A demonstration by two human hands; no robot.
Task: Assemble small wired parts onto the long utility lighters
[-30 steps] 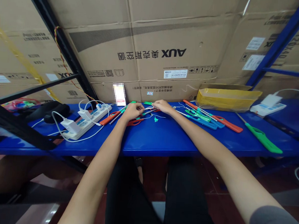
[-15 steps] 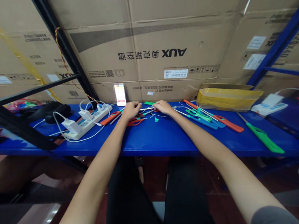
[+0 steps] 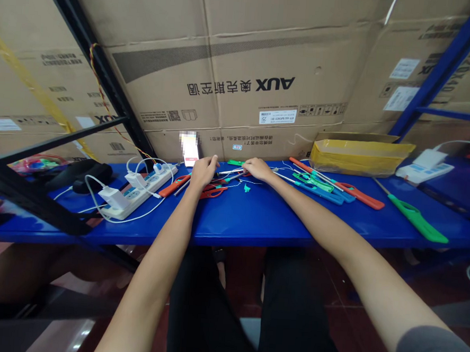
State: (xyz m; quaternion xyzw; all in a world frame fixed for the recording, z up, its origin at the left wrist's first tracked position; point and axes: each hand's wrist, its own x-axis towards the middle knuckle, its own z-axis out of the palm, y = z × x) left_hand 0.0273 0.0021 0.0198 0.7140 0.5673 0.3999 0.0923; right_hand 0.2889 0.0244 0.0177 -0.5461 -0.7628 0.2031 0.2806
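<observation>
Splaying open, left hand (image 3: 203,172) near one red scissors (image 3: 212,192); grip of right hand (image 3: 257,169) unclear.

The left hand (image 3: 203,172) has shifted left and slightly up along the table's far edge, its fingers now spread and pointing up-frame, no longer closed around the end of the metal rod (image 3: 230,171). More of the red scissors (image 3: 212,192) now shows below and right of that hand.
</observation>
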